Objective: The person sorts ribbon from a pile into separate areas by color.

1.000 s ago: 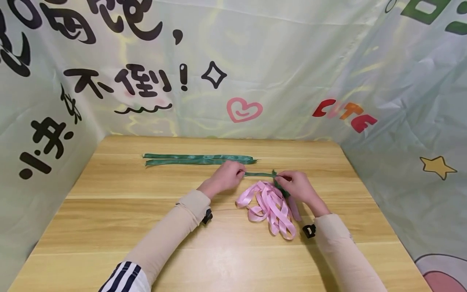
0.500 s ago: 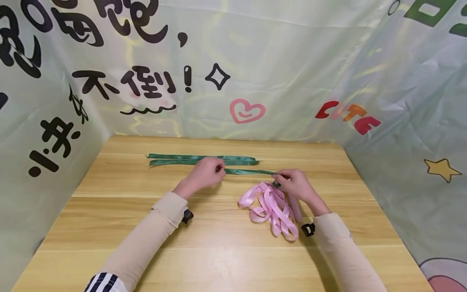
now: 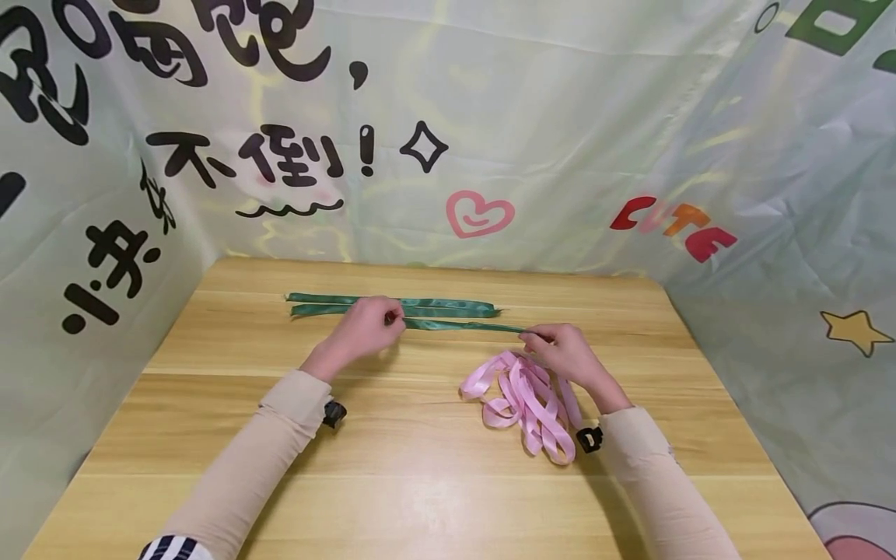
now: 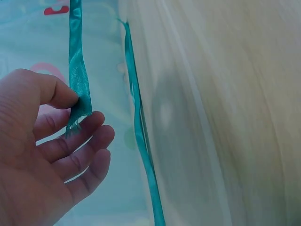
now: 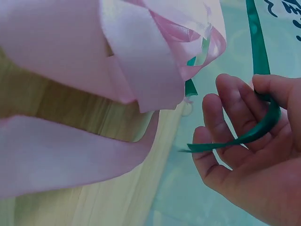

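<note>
Between both hands a green ribbon [image 3: 462,325] is stretched out above the table. My left hand [image 3: 367,323] pinches one frayed end of it between thumb and index finger, the other fingers loosely bent, as the left wrist view shows. My right hand [image 3: 563,351] pinches the ribbon near its other end; in the right wrist view a short tail [image 5: 254,134] curls across the palm. Just in front of the right hand lies a loose heap of pink ribbon [image 3: 521,397]. Two more green ribbons [image 3: 448,309] lie side by side behind the held one, partly covered by the left hand.
The wooden table [image 3: 420,482] carries all of this. A printed cloth backdrop [image 3: 560,117] with lettering and drawings rises behind the table and at both sides. Each wrist wears a small black camera, such as the left one [image 3: 334,413].
My left hand has moved left, drawing the green ribbon out to a longer straight stretch. The right hand stays nearly in place, and the green bunch beneath it has straightened out.
</note>
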### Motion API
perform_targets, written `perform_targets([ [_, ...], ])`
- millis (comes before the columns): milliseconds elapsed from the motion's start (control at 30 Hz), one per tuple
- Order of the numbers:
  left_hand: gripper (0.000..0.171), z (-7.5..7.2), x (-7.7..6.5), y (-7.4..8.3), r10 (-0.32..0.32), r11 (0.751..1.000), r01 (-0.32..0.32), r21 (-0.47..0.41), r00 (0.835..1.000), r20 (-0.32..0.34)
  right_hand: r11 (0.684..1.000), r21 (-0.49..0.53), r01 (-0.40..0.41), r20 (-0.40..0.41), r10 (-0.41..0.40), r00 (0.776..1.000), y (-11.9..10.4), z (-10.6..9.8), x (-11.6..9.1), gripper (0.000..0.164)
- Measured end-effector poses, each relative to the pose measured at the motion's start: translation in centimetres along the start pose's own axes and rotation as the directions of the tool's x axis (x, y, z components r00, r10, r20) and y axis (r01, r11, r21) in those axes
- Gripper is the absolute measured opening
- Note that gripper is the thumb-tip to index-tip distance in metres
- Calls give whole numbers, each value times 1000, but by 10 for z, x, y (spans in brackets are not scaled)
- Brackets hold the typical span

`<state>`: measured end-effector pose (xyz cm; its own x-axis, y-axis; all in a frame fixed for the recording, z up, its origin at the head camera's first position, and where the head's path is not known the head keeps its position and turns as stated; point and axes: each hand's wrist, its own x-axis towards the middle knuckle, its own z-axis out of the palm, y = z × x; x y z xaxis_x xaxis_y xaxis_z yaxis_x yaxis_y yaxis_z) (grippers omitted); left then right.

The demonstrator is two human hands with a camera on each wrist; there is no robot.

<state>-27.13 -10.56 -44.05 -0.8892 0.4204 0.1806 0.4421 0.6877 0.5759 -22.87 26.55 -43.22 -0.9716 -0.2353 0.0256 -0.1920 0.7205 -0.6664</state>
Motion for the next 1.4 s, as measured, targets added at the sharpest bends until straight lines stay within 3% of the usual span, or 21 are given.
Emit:
perform_targets([
  [767,18,-51,-45,-46,-108,994,109,30,993,-53,999,-3,52,66,-52,996,-19,9,17,30],
  [967,18,-58,-54,-58,-119,992,120,21,991,-62,997,11,81,98,-82,992,-26,15,25,35],
  [1200,17,-64,-61,-72,-134,990,137,30,987,-89,998,46,49,167,-56,984,-33,23,34,38],
  [1400,20,-69,-65,-81,-162,986,164,20,984,-78,997,57,55,164,-64,984,-38,30,43,41],
])
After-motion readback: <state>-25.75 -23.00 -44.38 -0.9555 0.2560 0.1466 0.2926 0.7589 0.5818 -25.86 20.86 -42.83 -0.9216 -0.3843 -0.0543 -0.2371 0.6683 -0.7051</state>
